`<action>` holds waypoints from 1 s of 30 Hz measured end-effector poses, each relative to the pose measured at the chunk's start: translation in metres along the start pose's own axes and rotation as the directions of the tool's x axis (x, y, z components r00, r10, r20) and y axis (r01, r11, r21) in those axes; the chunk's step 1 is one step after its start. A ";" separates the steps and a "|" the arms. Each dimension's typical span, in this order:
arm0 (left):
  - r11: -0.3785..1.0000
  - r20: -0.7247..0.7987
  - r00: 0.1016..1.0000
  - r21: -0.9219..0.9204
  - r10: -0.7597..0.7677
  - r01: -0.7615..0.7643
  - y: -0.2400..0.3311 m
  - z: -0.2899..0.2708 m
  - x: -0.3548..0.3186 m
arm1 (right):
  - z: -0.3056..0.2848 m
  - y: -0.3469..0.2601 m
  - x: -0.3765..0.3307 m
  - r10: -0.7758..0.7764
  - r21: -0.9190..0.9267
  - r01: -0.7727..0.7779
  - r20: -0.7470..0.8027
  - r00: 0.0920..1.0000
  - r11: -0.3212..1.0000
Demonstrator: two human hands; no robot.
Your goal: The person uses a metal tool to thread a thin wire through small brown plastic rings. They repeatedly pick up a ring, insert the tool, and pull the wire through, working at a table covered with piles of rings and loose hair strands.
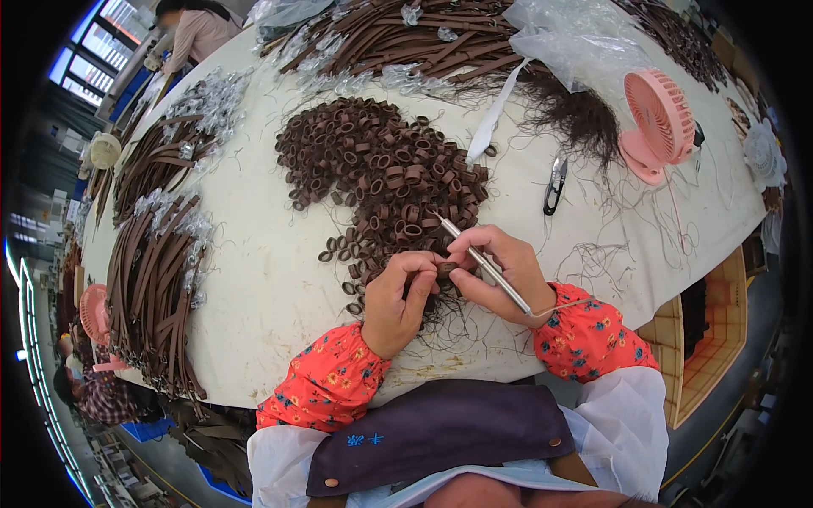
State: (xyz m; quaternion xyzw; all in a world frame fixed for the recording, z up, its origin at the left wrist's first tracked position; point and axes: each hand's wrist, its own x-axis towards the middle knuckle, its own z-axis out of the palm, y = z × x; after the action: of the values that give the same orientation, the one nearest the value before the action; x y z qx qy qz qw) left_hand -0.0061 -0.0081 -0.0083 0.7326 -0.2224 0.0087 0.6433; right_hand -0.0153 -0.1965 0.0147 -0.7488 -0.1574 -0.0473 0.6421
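Near the front of a large heap of brown leather strap loops (398, 178), my two hands meet. A small brown loop (446, 267) is pinched in the fingertips of my left hand (396, 300), which is closed. My right hand (512, 275) is closed round a silver pen-shaped tool (489, 269) with a thin cord at its rear end. The tool's narrow tip points up and left over the loops. The right fingertips also come against the pinched loop, whose lower part is partly hidden by my fingers.
Black thread snips (555, 186) and a pink fan (656, 123) stand to the right, among loose threads. Brown straps (157, 288) lie in bundles at left, more (406, 38) at the back with plastic wrap. A wooden box (711, 339) sits below the table's right edge. Another person (199, 34) is far left.
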 end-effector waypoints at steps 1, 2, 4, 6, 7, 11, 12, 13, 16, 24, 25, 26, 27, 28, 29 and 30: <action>0.994 0.037 0.998 0.094 0.052 -0.055 0.001 -0.002 0.001 | -0.001 0.000 0.001 0.057 0.056 -0.056 -0.012 0.998 0.997; 0.976 0.078 0.992 0.186 0.100 -0.113 0.002 -0.005 0.004 | -0.002 0.000 0.001 0.089 0.125 -0.085 -0.026 0.996 0.989; 0.951 0.112 0.988 0.278 0.104 -0.131 0.008 -0.006 0.007 | -0.004 0.000 0.002 0.158 0.259 -0.140 -0.050 0.986 0.956; 0.955 0.083 0.996 0.293 0.024 -0.047 0.014 -0.003 0.008 | -0.005 0.001 0.003 0.175 0.324 -0.148 -0.056 0.983 0.934; 0.943 0.051 0.998 0.329 0.042 -0.056 0.016 -0.005 0.008 | -0.005 -0.001 0.003 0.182 0.339 -0.150 -0.063 0.981 0.929; 0.933 0.041 0.997 -0.353 -0.063 0.073 0.015 0.002 0.005 | -0.004 -0.004 0.001 0.151 0.345 -0.132 -0.029 0.988 0.929; 0.924 0.084 0.991 -0.363 -0.100 0.124 0.013 0.003 0.003 | -0.003 -0.004 0.000 0.155 0.352 -0.137 -0.021 0.988 0.926; 0.913 0.127 0.983 -0.370 -0.136 0.174 0.010 0.003 0.001 | -0.003 -0.005 -0.001 0.158 0.360 -0.143 -0.012 0.987 0.922; 0.920 0.133 0.972 -0.321 -0.193 0.227 0.006 0.004 -0.001 | -0.002 -0.004 -0.002 0.166 0.382 -0.161 0.020 0.986 0.910; 0.900 0.049 0.950 -0.310 -0.308 0.307 0.014 -0.003 0.005 | -0.002 -0.001 -0.001 0.185 0.393 -0.200 0.077 0.980 0.898; 0.909 0.026 0.952 -0.290 -0.306 0.301 0.012 -0.004 0.005 | -0.003 -0.003 0.000 0.183 0.357 -0.187 0.047 0.982 0.915; 0.917 0.004 0.953 -0.270 -0.304 0.294 0.009 -0.004 0.005 | -0.005 -0.007 0.000 0.180 0.321 -0.175 0.016 0.984 0.931; 0.924 -0.015 0.954 -0.251 -0.301 0.288 0.007 -0.004 0.005 | -0.007 -0.009 0.000 0.176 0.282 -0.164 -0.018 0.984 0.945; 0.923 -0.014 0.952 -0.248 -0.306 0.293 0.007 -0.005 0.006 | -0.008 -0.008 0.000 0.131 0.321 -0.116 -0.028 0.991 0.940; 0.923 -0.014 0.950 -0.244 -0.311 0.298 0.007 -0.005 0.007 | -0.010 -0.007 0.000 0.087 0.357 -0.067 -0.041 0.995 0.932; 0.922 -0.016 0.949 -0.240 -0.316 0.303 0.008 -0.006 0.007 | -0.012 -0.005 0.000 0.042 0.394 -0.018 -0.053 0.998 0.919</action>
State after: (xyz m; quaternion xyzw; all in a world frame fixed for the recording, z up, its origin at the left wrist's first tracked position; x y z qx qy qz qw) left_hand -0.0011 -0.0055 0.0017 0.6768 -0.0856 -0.0994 0.7243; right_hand -0.0158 -0.2075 0.0217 -0.6051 -0.1329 -0.0274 0.7845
